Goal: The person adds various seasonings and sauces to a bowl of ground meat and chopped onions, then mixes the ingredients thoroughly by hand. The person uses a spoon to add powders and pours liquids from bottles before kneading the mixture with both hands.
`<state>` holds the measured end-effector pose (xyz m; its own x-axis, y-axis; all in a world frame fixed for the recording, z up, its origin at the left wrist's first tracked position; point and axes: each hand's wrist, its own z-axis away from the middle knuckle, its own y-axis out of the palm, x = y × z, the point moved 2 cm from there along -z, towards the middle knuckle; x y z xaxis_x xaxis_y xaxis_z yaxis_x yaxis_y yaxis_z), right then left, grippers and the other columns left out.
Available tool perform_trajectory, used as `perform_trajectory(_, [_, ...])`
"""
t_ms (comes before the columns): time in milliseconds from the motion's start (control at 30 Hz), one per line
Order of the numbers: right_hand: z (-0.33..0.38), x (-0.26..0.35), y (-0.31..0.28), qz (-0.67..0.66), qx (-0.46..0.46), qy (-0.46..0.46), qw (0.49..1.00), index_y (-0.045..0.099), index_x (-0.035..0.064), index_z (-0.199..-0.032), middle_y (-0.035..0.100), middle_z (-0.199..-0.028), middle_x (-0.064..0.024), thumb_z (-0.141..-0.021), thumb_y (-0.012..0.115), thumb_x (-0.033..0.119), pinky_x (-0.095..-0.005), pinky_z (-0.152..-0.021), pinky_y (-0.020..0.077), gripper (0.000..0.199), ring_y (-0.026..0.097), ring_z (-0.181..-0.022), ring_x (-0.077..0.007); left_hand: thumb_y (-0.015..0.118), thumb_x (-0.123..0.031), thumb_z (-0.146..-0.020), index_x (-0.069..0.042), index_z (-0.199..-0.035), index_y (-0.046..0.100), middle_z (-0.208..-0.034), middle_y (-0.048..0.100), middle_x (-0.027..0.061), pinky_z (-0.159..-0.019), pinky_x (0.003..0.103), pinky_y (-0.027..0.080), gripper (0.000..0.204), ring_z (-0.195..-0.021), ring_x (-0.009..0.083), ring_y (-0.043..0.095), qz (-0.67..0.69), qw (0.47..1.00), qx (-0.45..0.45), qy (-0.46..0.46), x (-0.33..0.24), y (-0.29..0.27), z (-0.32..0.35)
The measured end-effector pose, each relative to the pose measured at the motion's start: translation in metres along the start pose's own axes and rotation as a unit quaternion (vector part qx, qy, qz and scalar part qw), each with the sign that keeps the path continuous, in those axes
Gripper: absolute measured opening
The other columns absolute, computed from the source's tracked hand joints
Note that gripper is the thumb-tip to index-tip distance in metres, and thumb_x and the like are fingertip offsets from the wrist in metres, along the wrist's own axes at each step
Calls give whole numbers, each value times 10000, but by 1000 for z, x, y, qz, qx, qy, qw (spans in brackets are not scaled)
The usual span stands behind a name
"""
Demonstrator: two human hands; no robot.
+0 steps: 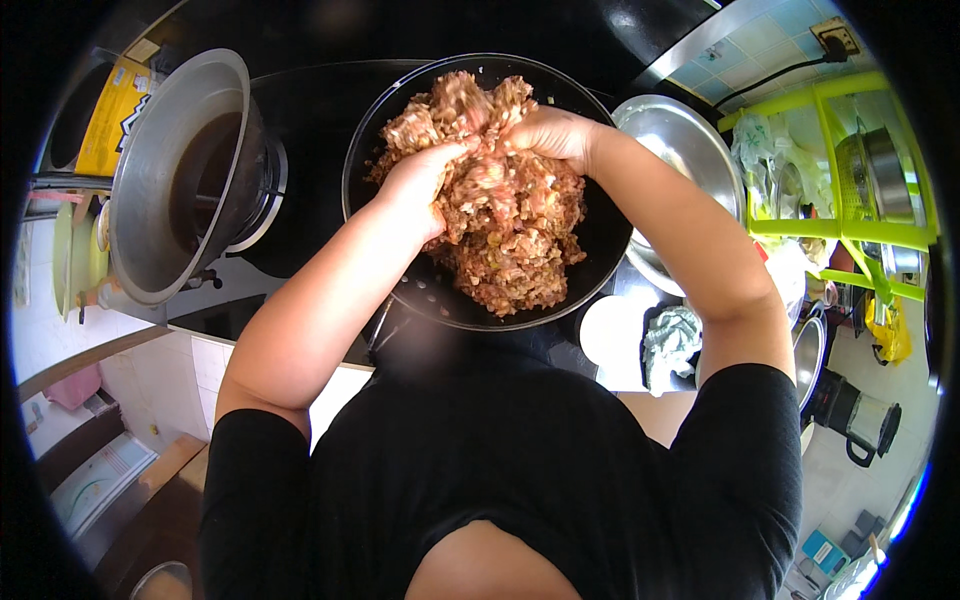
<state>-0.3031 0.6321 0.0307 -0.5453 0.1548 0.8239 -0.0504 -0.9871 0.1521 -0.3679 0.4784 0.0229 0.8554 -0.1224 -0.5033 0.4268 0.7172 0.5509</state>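
Observation:
A large clump of raw minced meat mixture [510, 245], brownish pink with pale chopped bits, fills much of a round black pan [607, 255]. My left hand [420, 190] is sunk into the meat from the left side, its fingers curled and partly buried. On the upper right of the clump, my right hand [555, 138] grips into the meat with its fingertips hidden. Between the two hands the mixture bulges up and looks smeared by motion.
A big metal pot [235, 90] with dark liquid stands on a burner at left, beside a yellow package [110, 118]. To the right are a steel basin [690, 130], a white round item [612, 330], a crumpled cloth or bag [672, 345] and a green rack [800, 228].

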Motion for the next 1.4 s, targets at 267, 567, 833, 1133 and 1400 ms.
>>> perform_trajectory(267, [50,13,2,111,-128,-23,985,584,-20,-1025,617,-934,-100,-758,569,229,-283,-734,474,365,580,-799,-143,436,-257,-915,-3,-1070,531,-1011,609,125,-762,345,526,313,-891,200,615,-25,997,36,67,-9,27,58])
perform_trajectory(567, [77,-31,5,59,-190,51,979,267,65,-1340,546,-1180,-127,-667,741,371,-605,-998,176,879,305,-1273,-290,478,-253,-880,-100,-1131,536,-1213,505,80,-906,386,418,300,-1096,186,497,-79,994,-45,-66,17,-10,74])
perform_trajectory(833, [20,-52,19,-157,-95,56,981,110,-2,-1332,346,-1279,-221,-563,815,235,-462,-951,298,1070,377,-1147,-304,636,-228,-779,-70,-1060,584,-1100,581,91,-885,407,422,327,-1041,211,533,-59,994,30,-86,31,-8,11])
perform_trajectory(1133, [41,-17,28,27,-156,-9,987,599,5,-1068,636,-960,-69,-788,669,203,-292,-759,475,349,585,-841,-124,553,-106,-827,23,-1044,554,-971,613,126,-755,328,509,252,-864,210,610,-36,999,4,11,18,-8,18])
perform_trajectory(1400, [58,14,18,236,-231,-120,936,635,-28,-871,636,-759,-145,-794,539,402,-303,-702,462,448,594,-695,-197,460,-133,-885,-2,-1162,486,-1081,578,133,-781,339,519,308,-947,213,601,-132,983,-63,113,-16,18,62])
